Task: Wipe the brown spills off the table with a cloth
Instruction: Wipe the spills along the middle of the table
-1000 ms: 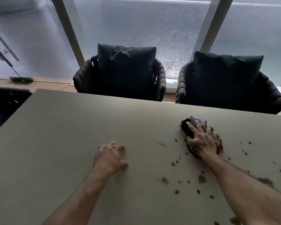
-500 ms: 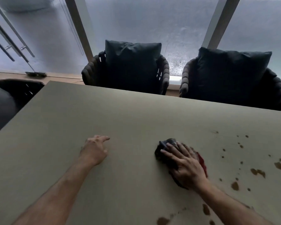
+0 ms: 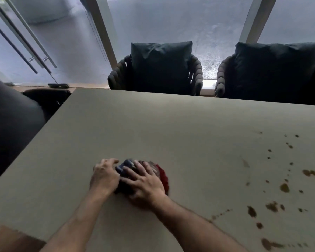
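Observation:
A bunched dark cloth [image 3: 162, 174] with a red edge lies on the grey-green table [image 3: 153, 128], near its front left. My right hand [image 3: 145, 182] presses flat on top of the cloth, fingers spread. My left hand [image 3: 104, 176] rests against the cloth's left side, its fingers curled at the cloth's edge. Brown spills [image 3: 284, 187] dot the table to the right: several drops and larger blotches, with a smeared streak toward the front right. Most of the cloth is hidden under my hands.
Two dark chairs with cushions [image 3: 160, 68] [image 3: 273, 71] stand at the table's far edge, before glass panels. Another dark chair [image 3: 15, 124] stands at the table's left end. The table's front left corner is near my left forearm.
My right hand has slid the cloth leftward across the table, away from the spills. My left hand has come in to touch the cloth. The spots under the swept path are gone.

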Motion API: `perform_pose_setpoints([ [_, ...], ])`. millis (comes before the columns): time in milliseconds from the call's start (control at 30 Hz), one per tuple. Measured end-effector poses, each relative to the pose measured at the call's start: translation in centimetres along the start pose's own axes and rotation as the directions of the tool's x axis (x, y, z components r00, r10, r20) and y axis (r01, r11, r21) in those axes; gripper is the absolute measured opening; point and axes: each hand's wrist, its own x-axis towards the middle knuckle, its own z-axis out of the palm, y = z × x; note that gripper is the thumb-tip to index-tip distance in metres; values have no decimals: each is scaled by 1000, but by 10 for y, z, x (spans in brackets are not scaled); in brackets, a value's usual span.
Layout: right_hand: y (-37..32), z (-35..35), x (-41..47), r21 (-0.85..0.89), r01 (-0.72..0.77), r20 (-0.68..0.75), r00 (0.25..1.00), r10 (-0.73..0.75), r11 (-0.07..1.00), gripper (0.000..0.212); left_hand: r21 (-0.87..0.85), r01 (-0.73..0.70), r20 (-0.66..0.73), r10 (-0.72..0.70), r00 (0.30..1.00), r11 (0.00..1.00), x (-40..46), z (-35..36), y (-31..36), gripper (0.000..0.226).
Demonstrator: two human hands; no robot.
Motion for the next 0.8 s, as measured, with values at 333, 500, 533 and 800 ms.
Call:
perform_pose_setpoints([
  [333,79,-25,-50,18,-495,-155,857,491,869,64,-17,-32,-31,31,999,999,-28,-11,-54,35],
  [500,-2,-2,-6,38,-199,-112,973,202,979,65,-56,-23,-6,22,1000,998,-46,-4,-75,39],
  [533,-21,8,-19,23,-85,-104,991,87,996,62,-58,-25,1,25,1000,998,-48,-4,-77,39],
  [800,16,1,-118,48,-332,-140,932,335,942,66,-63,-46,28,48,998,997,-69,-18,-86,40],
])
